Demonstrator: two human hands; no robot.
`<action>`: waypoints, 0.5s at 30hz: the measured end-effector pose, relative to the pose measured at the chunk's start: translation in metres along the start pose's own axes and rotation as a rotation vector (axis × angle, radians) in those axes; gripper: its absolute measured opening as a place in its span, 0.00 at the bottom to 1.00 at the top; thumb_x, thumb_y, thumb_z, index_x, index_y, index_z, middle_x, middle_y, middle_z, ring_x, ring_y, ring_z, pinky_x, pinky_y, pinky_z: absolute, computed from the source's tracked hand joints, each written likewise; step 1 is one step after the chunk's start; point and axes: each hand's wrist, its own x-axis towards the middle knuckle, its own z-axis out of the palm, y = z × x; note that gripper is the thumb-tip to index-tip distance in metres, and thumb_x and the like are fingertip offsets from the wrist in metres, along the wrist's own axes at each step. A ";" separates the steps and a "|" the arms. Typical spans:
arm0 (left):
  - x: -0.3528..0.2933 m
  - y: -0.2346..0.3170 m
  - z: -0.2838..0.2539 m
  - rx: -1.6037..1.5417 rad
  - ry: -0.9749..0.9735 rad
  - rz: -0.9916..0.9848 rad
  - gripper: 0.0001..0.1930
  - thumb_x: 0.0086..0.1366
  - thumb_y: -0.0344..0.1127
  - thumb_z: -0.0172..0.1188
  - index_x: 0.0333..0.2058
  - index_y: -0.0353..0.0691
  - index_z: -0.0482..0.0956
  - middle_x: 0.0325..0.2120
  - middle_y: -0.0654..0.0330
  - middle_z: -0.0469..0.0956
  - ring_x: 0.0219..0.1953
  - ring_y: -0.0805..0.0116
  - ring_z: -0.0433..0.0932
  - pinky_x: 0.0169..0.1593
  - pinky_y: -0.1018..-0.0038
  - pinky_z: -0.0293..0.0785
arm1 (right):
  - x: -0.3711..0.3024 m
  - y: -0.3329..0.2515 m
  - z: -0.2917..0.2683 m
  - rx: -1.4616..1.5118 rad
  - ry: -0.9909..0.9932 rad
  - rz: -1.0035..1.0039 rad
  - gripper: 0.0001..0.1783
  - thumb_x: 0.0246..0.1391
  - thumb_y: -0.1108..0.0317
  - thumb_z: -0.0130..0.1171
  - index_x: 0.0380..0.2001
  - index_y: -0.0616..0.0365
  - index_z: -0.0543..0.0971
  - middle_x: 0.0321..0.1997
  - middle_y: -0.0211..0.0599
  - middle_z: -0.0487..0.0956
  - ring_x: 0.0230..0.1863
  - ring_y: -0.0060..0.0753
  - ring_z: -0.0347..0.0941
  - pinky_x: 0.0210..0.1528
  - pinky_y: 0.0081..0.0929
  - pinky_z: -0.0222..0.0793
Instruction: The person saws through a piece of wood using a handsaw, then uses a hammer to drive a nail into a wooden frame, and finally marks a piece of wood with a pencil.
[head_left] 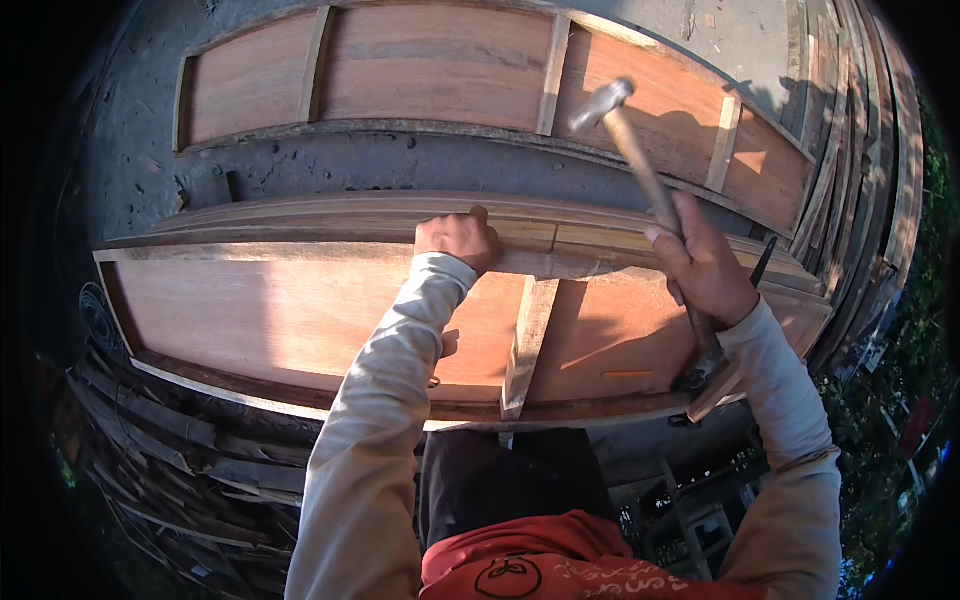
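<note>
Red shirt cloth [575,560] and pale sleeves [375,390] fill the lower edge of the frame, nearest our camera, above dark trousers [515,470], as we bend over a wooden framed panel [350,320] stretching across the center. Our right grip [710,262], right of center, is closed around the handle of a hammer [638,155], its motion-blurred head raised toward the upper right. Our left grip [458,240], just above center, is curled shut against the panel's upper rail [330,252]; we cannot tell whether a nail is pinched inside it. Beyond that rail, long wooden strips [330,208] lie layered. At work on the near panel, we judge the job part done: its reddish sheet is within the outer rails and one cross-piece [530,340] spans it, while a short wood piece [715,390] sits at an angle at lower right, its fixing unclear. Another framed panel [440,70], across the top of the frame, shows three cross-pieces, so we reckon the near one may want more, along with further nailing; no driven nails can be made out. Long boards [870,150] line the upper right; dark scrap wood [190,470] is heaped at lower left.
</note>
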 end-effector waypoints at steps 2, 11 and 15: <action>-0.002 0.001 0.004 -0.033 -0.036 0.006 0.13 0.63 0.45 0.56 0.38 0.45 0.83 0.32 0.48 0.86 0.37 0.48 0.87 0.43 0.53 0.83 | 0.004 0.046 -0.002 -0.441 -0.372 0.116 0.24 0.67 0.56 0.55 0.52 0.66 0.67 0.24 0.45 0.74 0.22 0.33 0.74 0.24 0.35 0.69; -0.005 -0.009 -0.015 0.005 -0.055 -0.007 0.15 0.63 0.45 0.54 0.41 0.46 0.84 0.32 0.49 0.87 0.38 0.49 0.87 0.45 0.54 0.82 | 0.007 -0.056 -0.036 0.428 0.531 -0.262 0.14 0.70 0.58 0.52 0.42 0.59 0.72 0.22 0.26 0.69 0.19 0.23 0.68 0.19 0.22 0.64; -0.016 0.001 -0.013 -0.032 -0.080 -0.006 0.14 0.63 0.44 0.54 0.41 0.46 0.83 0.32 0.49 0.87 0.38 0.50 0.87 0.47 0.55 0.82 | -0.015 0.007 0.005 -0.054 -0.338 0.246 0.15 0.69 0.56 0.54 0.41 0.60 0.71 0.22 0.25 0.69 0.17 0.22 0.66 0.19 0.22 0.64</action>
